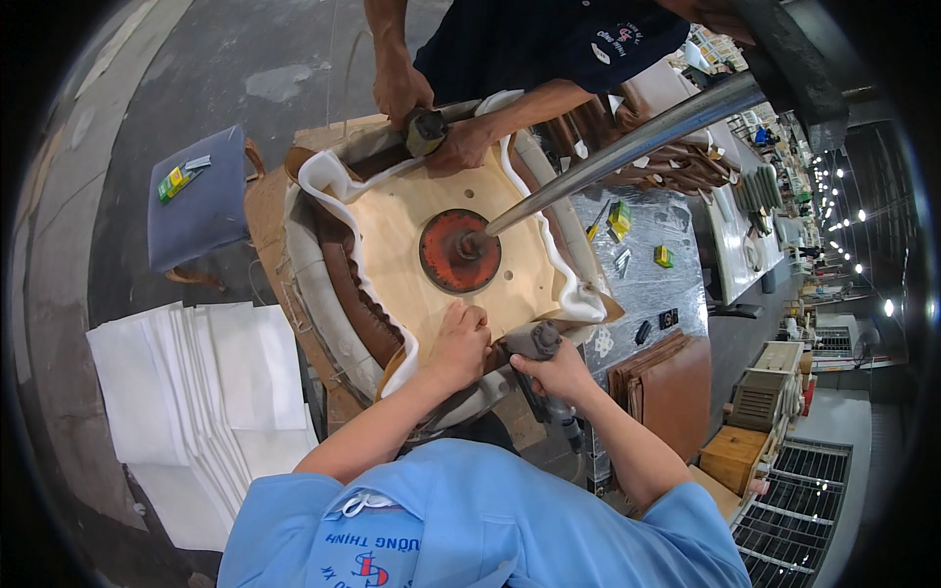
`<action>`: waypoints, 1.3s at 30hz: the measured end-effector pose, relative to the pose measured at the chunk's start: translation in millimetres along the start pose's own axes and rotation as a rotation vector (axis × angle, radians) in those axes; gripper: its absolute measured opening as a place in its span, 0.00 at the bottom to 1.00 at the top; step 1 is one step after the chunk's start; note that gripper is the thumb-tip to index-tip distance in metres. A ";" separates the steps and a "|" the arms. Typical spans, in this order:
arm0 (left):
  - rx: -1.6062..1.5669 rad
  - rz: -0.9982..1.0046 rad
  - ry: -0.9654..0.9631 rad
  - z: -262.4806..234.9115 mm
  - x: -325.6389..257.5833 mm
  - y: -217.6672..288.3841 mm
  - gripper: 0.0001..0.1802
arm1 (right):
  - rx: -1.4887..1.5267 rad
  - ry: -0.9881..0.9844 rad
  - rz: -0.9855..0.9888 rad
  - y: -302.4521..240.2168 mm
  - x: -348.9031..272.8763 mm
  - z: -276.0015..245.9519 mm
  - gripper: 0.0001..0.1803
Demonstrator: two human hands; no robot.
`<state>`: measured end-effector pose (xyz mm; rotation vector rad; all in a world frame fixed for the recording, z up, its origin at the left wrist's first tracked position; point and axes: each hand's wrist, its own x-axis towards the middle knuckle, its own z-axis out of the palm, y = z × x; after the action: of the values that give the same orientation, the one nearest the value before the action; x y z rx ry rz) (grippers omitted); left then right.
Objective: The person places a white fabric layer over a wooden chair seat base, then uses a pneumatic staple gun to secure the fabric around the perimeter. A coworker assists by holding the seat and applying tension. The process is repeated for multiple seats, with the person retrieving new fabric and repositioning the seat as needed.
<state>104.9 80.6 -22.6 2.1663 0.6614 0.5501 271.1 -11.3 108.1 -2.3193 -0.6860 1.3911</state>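
A round seat base of pale plywood (392, 230) lies upside down, wrapped in white padding and brown leather (353, 294). A red metal disc (459, 252) on a steel arm (637, 142) presses on its middle. My left hand (459, 343) pinches the cover's edge against the near rim of the wood. My right hand (557, 370) grips a grey staple gun (534, 345) right beside it. On the far side, a co-worker in a dark shirt holds another staple gun (424, 129) and presses the cover down with the other hand (461, 147).
A blue-grey padded stool (201, 201) with small boxes stands to the left. White fabric sheets (196, 392) are stacked at lower left. Brown leather pieces (671, 377) and small green boxes (619, 216) lie on the wrapped table to the right. Shelving and lights run along the far right.
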 end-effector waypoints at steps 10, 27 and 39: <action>-0.059 -0.041 0.079 6.6 -1.0 -1.7 0.06 | -0.064 -0.033 0.018 -3.7 -3.5 11.8 0.19; 0.019 -0.043 0.051 -9.1 -0.8 0.5 0.05 | 0.032 -0.057 -0.010 6.4 -13.6 17.3 0.22; -0.308 -0.209 0.239 -42.5 -8.9 -13.9 0.06 | -0.002 -0.010 -0.070 -5.5 -21.2 36.1 0.18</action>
<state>69.8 106.6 -9.8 1.7368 0.8599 0.7516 229.3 -17.1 109.7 -2.2691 -0.7637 1.3726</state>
